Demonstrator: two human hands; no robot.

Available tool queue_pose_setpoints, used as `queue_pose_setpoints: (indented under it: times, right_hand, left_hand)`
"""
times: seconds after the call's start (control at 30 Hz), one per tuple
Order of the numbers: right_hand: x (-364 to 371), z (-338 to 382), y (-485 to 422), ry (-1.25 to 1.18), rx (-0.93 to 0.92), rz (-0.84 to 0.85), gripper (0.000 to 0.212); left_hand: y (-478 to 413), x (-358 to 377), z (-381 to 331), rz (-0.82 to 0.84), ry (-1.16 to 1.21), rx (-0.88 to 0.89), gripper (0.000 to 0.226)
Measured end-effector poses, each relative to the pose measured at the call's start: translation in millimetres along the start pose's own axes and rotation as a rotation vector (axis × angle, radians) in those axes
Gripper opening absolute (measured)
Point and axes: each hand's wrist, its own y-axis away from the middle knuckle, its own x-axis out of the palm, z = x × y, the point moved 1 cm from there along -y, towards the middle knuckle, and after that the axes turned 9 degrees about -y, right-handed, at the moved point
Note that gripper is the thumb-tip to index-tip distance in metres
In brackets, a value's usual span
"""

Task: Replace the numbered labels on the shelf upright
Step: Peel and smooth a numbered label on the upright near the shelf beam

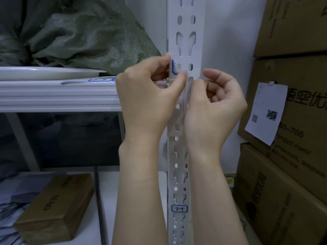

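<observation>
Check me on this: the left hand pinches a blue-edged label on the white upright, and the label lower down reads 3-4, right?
Not quite. In the head view the lower label reads 2-4, not 3-4. The rest holds: the left hand pinches a blue-edged label on the white upright.

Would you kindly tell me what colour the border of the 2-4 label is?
Blue, on the white 2-4 label; the head view shows it best.

Vertical white slotted shelf upright (184,41), blue-bordered label (175,68) at its left edge mid-height, flat "2-4" label (179,208) lower down.
</observation>
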Motion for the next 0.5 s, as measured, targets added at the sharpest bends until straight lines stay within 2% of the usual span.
queue_pose_setpoints:
  times: [0.2,0.43,0.5]
  right_hand:
    - [-0.2,0.4,0.1,-0.010,-0.001,0.006,0.016]
    - [-0.5,0.3,-1.0,-0.008,0.004,0.000,0.019]
    - [-0.4,0.4,-0.5,-0.007,0.004,0.004,0.018]
  left_hand:
    - [-1.3,1.7,-1.9,-0.036,-0.032,0.027,0.027]
    - [2.4,6.6,3.4,-0.187,-0.082,0.065,0.015]
    - [0.8,4.6,5.1,-0.158,-0.040,0.050,0.015]
